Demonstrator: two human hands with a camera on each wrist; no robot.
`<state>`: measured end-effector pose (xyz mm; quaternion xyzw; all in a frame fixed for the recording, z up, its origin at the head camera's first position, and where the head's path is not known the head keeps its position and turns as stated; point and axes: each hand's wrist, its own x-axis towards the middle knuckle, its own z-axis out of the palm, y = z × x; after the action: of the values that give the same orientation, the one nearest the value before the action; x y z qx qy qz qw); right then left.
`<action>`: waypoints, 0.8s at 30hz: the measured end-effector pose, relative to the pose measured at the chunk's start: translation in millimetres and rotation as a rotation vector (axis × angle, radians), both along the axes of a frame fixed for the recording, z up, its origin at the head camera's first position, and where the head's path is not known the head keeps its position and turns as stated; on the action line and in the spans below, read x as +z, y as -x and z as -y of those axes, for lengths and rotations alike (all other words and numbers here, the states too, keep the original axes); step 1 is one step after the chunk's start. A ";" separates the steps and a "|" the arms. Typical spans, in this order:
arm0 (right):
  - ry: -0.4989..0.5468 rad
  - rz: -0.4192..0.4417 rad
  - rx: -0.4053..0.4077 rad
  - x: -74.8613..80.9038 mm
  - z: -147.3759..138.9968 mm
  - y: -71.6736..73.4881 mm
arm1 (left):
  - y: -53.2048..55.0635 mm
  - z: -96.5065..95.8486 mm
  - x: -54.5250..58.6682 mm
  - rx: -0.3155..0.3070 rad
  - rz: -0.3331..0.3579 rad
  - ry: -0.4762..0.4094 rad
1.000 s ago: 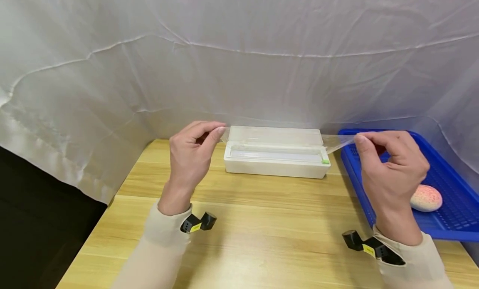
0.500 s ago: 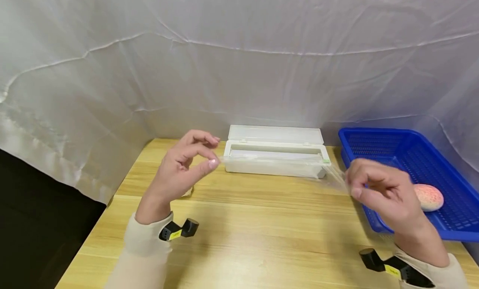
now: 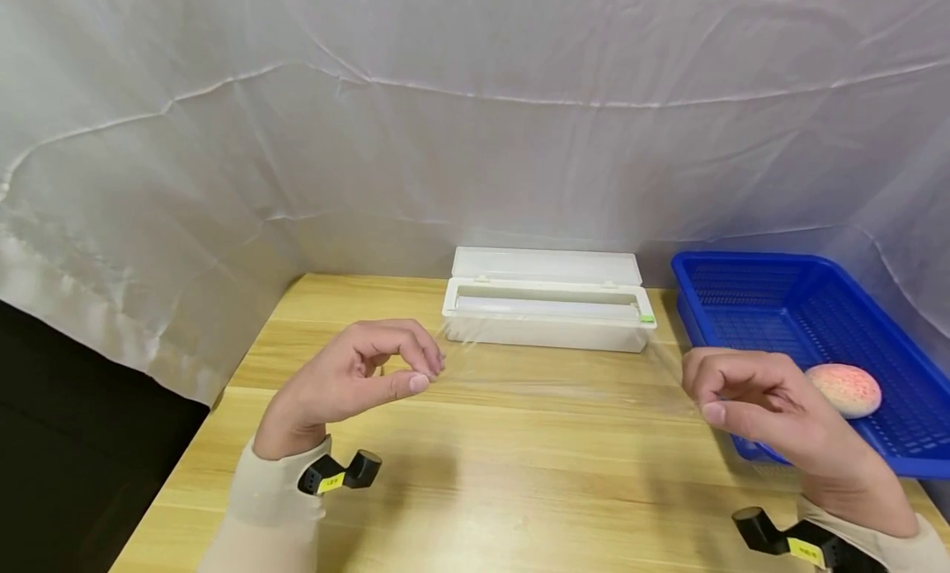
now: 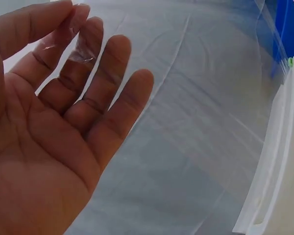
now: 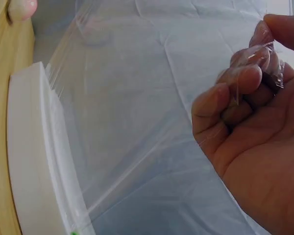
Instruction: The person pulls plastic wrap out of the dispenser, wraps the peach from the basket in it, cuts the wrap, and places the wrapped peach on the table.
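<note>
A sheet of clear cling film (image 3: 549, 375) stretches from the white box (image 3: 549, 330) toward me, spread between my two hands. My left hand (image 3: 356, 383) pinches its left corner between thumb and index finger, the other fingers loosely spread in the left wrist view. At the right corner, my right hand (image 3: 764, 396) pinches the film, which bunches up over the fingers (image 5: 247, 76) in the right wrist view. The box's lid (image 3: 545, 265) stands open at the back. Inside lies the white roll (image 3: 549, 307), and a small green piece (image 3: 647, 318) sits at the right end of the rim.
A blue plastic basket (image 3: 750, 264) stands at the right, holding a pink and cream rounded object (image 3: 846, 390). Another pinkish round thing (image 5: 22, 9) shows on the wooden table (image 3: 519, 490) past the box's far end in the right wrist view. A grey curtain (image 3: 519, 161) hangs behind.
Both hands have come down and toward me from above the box's level, drawing the film out over its front edge. The box and basket have stayed in place.
</note>
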<state>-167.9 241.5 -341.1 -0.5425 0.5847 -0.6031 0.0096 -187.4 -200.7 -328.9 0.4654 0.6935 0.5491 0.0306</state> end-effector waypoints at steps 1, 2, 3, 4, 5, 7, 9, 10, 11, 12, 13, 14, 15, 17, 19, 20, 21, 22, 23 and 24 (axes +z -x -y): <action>0.032 -0.006 0.000 1.2 1.2 0.9 | 0.1 -0.1 0.0 0.002 -0.012 -0.019; 0.064 -0.014 0.002 2.4 2.3 1.6 | 0.3 -0.2 -0.1 0.003 -0.025 -0.041; 0.097 -0.023 0.007 3.4 3.4 2.4 | 0.7 -0.6 -0.2 0.006 -0.040 -0.064; 0.125 -0.029 0.007 4.5 4.3 2.8 | 0.9 -1.0 -0.3 0.009 -0.056 -0.087; 0.154 -0.036 0.005 5.5 5.3 3.3 | 1.2 -1.6 -0.3 0.012 -0.071 -0.110; 0.205 -0.036 0.003 7.1 6.1 2.9 | 2.0 -3.0 -0.5 0.016 -0.106 -0.156; 0.241 -0.038 -0.009 8.5 6.7 1.5 | 2.7 -4.6 -0.1 0.010 -0.137 -0.197; 0.257 -0.038 -0.013 9.4 7.1 0.6 | 3.0 -5.4 0.1 0.004 -0.152 -0.215; 0.276 -0.041 -0.012 10.0 7.8 -0.1 | 3.2 -6.2 0.4 0.000 -0.166 -0.232; 0.294 -0.044 -0.009 10.8 8.5 -0.8 | 3.6 -7.0 0.8 -0.005 -0.180 -0.250; 0.310 -0.046 -0.006 11.8 9.2 -1.6 | 3.6 -7.9 1.4 -0.011 -0.191 -0.266; 0.324 -0.048 -0.006 13.0 10.0 -2.4 | 3.5 -8.7 2.0 -0.016 -0.200 -0.281; 0.340 -0.051 0.001 14.1 11.2 -3.1 | 3.3 -9.5 2.6 -0.022 -0.208 -0.294; 0.371 -0.057 0.015 16.9 14.0 -4.3 | 2.3 -11.2 4.0 -0.032 -0.222 -0.319; 0.396 -0.064 0.025 20.0 16.9 -5.6 | 1.2 -12.5 5.1 -0.045 -0.237 -0.342; 0.407 -0.071 0.033 21.5 18.5 -6.2 | 0.5 -13.0 5.5 -0.051 -0.242 -0.351; 0.415 -0.080 0.040 22.7 20.0 -6.9 | -0.2 -13.4 5.8 -0.059 -0.247 -0.360; 0.419 -0.088 0.043 24.1 20.8 -7.9 | -0.8 -13.8 5.9 -0.069 -0.250 -0.369; 0.421 -0.100 0.048 25.2 21.6 -8.6 | -1.4 -14.1 5.8 -0.079 -0.251 -0.377; 0.414 -0.109 0.048 25.9 21.5 -10.0 | -2.1 -14.3 5.6 -0.089 -0.249 -0.383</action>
<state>-157.9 220.0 -315.2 -0.5784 0.4349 -0.6798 -0.1192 -185.3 -186.4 -323.3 0.5569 0.5538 0.6073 -0.1199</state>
